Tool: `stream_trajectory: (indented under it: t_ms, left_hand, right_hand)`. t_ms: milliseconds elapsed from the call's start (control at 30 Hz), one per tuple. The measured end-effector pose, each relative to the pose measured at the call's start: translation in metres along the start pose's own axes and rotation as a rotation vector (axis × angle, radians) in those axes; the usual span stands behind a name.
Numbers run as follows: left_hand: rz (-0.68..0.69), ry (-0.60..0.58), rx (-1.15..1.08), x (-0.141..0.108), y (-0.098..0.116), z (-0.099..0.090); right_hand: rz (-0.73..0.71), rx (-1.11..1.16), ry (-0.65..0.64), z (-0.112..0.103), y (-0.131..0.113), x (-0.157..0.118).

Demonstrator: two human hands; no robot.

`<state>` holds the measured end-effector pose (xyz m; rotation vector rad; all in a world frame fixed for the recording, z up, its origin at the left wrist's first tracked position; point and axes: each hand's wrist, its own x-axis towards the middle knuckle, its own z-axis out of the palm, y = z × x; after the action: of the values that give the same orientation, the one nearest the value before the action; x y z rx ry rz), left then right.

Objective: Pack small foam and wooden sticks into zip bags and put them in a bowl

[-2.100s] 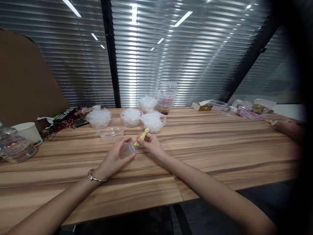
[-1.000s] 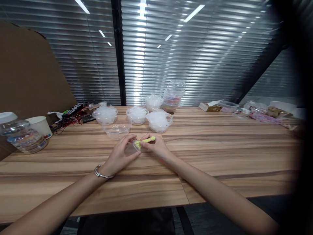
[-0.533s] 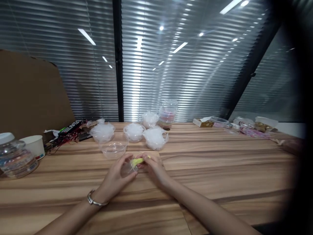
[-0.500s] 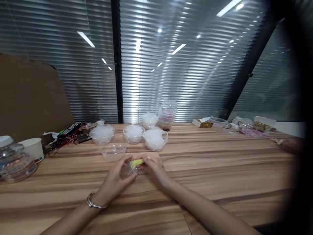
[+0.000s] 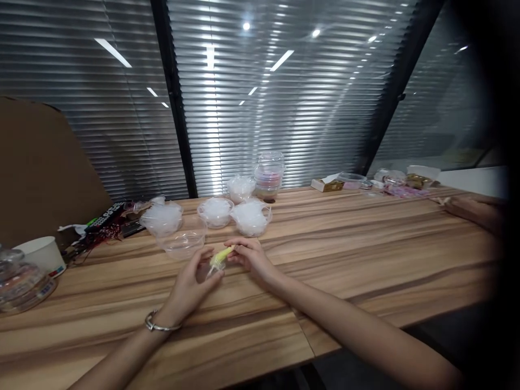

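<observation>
Both hands meet over the wooden table, just in front of a clear round plastic bowl (image 5: 184, 246). My right hand (image 5: 252, 260) pinches a soft-looking yellow strip (image 5: 222, 254) by its right end; its exact kind I cannot make out. Crumpled clear plastic film (image 5: 216, 267) clings around the strip's lower left end. My left hand (image 5: 194, 279), with a silver bracelet at the wrist, curves its thumb and fingers around that film.
Several clear bowls of white filmy material (image 5: 215, 211) stand behind the hands, near a stack of clear containers (image 5: 269, 176). At left are a white tub (image 5: 43, 254), a clear jar (image 5: 24, 281) and a keyboard (image 5: 106, 215). Another person's hand (image 5: 467, 208) rests at far right.
The view has tilted and shifted, so the table's front edge now shows. More of the yellow strip shows, slanting up toward my right hand. The other person's hand is clearer.
</observation>
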<state>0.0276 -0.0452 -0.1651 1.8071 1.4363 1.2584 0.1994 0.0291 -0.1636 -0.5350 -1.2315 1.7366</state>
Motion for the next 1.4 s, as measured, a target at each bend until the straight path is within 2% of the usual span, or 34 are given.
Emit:
stream_trajectory:
  t_ms: [267,467,733,900,1067,1267,1400]
  left_hand:
    - [-0.031,-0.051,-0.104,0.0,0.003,0.002]
    - [-0.03,-0.023,-0.135,0.001,0.002,0.003]
    - [-0.012,-0.1,-0.104,-0.002,0.01,0.001]
    - [-0.053,-0.098,-0.174,-0.002,0.012,0.002]
    - [-0.09,-0.099,-0.228,0.0,0.009,0.002]
    - [-0.201,-0.092,-0.368,0.003,0.016,0.0]
    - [-0.225,-0.073,-0.401,0.003,0.018,-0.002]
  right_hand:
    - [-0.093,-0.183,-0.008,0.002,0.001,-0.004]
    - [-0.134,-0.295,-0.107,0.002,-0.002,-0.006]
    - [-0.076,-0.345,-0.225,-0.002,0.0,-0.007]
    - [-0.027,-0.309,-0.233,0.0,0.003,-0.009]
    - [-0.053,-0.393,-0.184,0.003,-0.002,-0.01]
    - [-0.101,-0.417,-0.263,0.01,-0.003,-0.011]
    - [-0.111,-0.377,-0.281,0.011,0.0,-0.01]
